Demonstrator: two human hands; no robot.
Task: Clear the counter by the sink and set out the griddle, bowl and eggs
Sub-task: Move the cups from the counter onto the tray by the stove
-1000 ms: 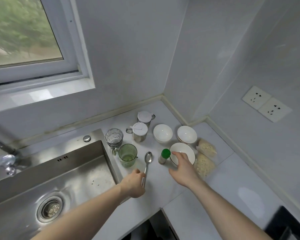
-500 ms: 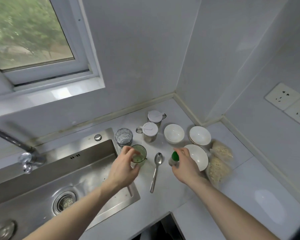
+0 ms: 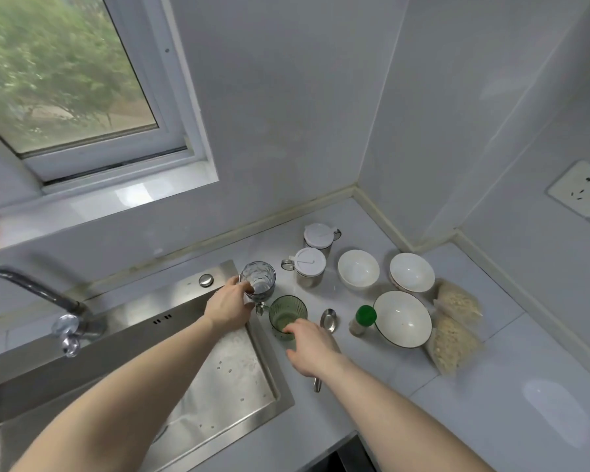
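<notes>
A clear patterned glass (image 3: pixel 260 280) stands at the sink's back right corner, and my left hand (image 3: pixel 228 305) grips its left side with thumb and fingers curled round it. Just in front stands a green ribbed glass (image 3: pixel 288 311). My right hand (image 3: pixel 310 347) reaches over the counter, and its fingertips touch the near rim of that green glass, thumb spread apart. Three white bowls (image 3: pixel 358 269) (image 3: pixel 411 271) (image 3: pixel 402 318) sit to the right on the white counter (image 3: pixel 372 376). No griddle or eggs are in view.
A spoon (image 3: pixel 328 322) lies partly under my right hand, beside a green-capped bottle (image 3: pixel 363 320). Two lidded jars (image 3: pixel 309 265) (image 3: pixel 320 235) stand behind. Two bags of grain (image 3: pixel 453 342) lie at the right. The steel sink (image 3: pixel 218 373) and faucet (image 3: pixel 31 289) are at the left.
My left hand moved from the green glass back to the clear glass and took hold of it. My right hand left the green-capped bottle and came left to the green glass.
</notes>
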